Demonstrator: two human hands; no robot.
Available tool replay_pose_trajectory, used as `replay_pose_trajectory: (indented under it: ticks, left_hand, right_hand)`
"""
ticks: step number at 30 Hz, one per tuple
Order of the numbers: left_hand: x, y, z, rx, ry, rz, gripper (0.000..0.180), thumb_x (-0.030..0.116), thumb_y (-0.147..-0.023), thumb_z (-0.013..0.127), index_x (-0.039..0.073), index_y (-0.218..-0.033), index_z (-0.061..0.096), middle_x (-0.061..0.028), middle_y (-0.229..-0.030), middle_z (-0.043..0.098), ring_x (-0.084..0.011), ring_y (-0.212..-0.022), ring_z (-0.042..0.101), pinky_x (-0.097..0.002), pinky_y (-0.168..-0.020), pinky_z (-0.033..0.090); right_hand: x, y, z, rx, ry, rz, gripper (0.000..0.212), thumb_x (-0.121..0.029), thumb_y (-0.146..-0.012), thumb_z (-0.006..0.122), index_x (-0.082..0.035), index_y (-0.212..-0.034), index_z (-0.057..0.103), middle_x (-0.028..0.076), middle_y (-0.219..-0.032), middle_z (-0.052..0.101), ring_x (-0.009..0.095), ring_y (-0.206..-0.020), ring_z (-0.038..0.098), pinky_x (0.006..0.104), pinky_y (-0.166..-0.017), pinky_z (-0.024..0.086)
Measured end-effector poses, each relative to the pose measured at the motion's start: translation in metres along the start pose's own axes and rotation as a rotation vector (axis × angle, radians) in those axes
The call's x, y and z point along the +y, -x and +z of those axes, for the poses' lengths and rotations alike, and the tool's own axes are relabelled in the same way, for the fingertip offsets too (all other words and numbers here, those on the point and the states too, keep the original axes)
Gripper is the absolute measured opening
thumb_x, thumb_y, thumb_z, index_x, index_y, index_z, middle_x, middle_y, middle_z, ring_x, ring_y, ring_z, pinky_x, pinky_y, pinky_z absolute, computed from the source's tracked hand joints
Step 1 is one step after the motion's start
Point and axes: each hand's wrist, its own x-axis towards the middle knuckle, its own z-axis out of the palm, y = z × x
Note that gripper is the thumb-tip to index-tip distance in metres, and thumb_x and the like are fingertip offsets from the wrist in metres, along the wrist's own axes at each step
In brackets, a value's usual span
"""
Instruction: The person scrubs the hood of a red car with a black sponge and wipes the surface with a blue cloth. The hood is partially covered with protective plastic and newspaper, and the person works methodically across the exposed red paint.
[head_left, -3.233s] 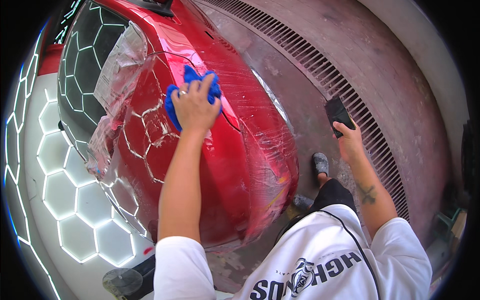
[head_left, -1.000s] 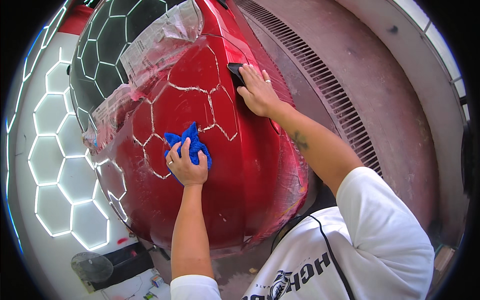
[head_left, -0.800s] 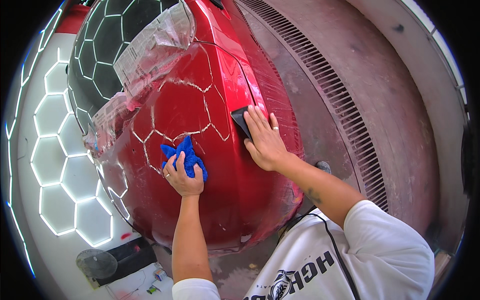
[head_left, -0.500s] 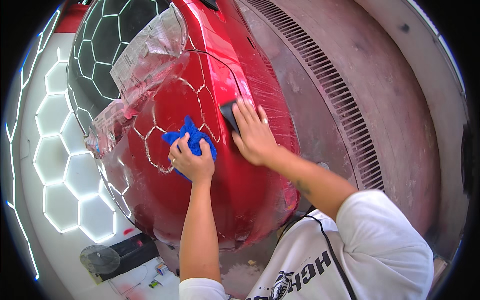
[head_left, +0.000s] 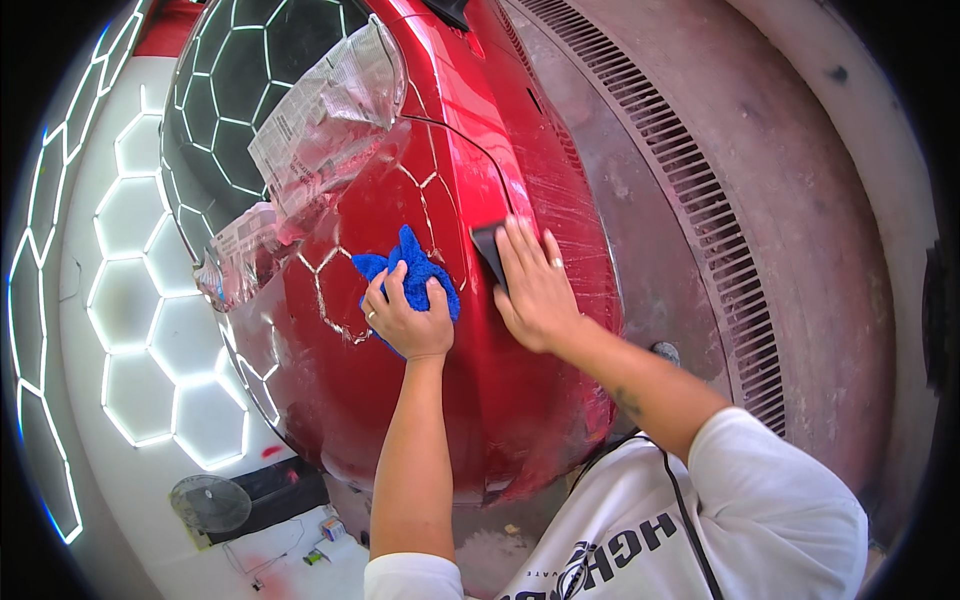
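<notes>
My left hand [head_left: 402, 318] presses a crumpled blue cloth [head_left: 415, 274] against the glossy red car panel [head_left: 480, 420]. Just to its right, my right hand [head_left: 536, 285] lies flat on the panel with a small black squeegee block [head_left: 489, 251] under its fingers. A clear film [head_left: 575, 215] wrinkles over the panel beside that hand. The two hands are close together, about a hand's width apart. White hexagon light shapes reflect in the paint near the cloth.
Crinkled clear plastic and paper masking [head_left: 322, 130] covers the car's lamp and dark glass [head_left: 235, 80] above the hands. A long metal floor drain grate [head_left: 690, 190] runs along the right. A round fan [head_left: 210, 503] and small items sit on the white floor, lower left.
Over the last second my right hand slid the black block down the panel toward the cloth. My left hand with the cloth shifted slightly right, so the hands now sit side by side.
</notes>
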Motion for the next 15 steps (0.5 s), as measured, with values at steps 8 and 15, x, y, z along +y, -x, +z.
replay_pose_trajectory:
  ticks: [8,15]
  left_hand:
    - [-0.002,0.001,0.0,-0.003,0.0,-0.038,0.05,0.033,-0.085,0.081,0.014,-0.13,0.073,-0.0163,-0.133,0.065,-0.0431,-0.125,0.059,-0.0584,-0.107,0.048]
    - [0.008,-0.006,0.005,0.01,0.026,0.021,0.045,0.028,-0.088,0.079,0.01,-0.129,0.073,-0.0152,-0.13,0.067,-0.0396,-0.124,0.062,-0.0556,-0.11,0.046]
  right_hand:
    - [0.013,0.004,-0.002,-0.069,-0.05,-0.07,0.085,-0.027,-0.099,0.061,0.014,-0.167,0.032,0.036,-0.176,0.033,0.048,-0.167,0.028,0.0616,-0.136,0.021]
    - [0.037,-0.094,0.003,0.161,-0.119,-0.109,0.08,-0.027,-0.102,0.058,0.011,-0.168,0.033,0.036,-0.175,0.034,0.049,-0.165,0.032,0.061,-0.135,0.022]
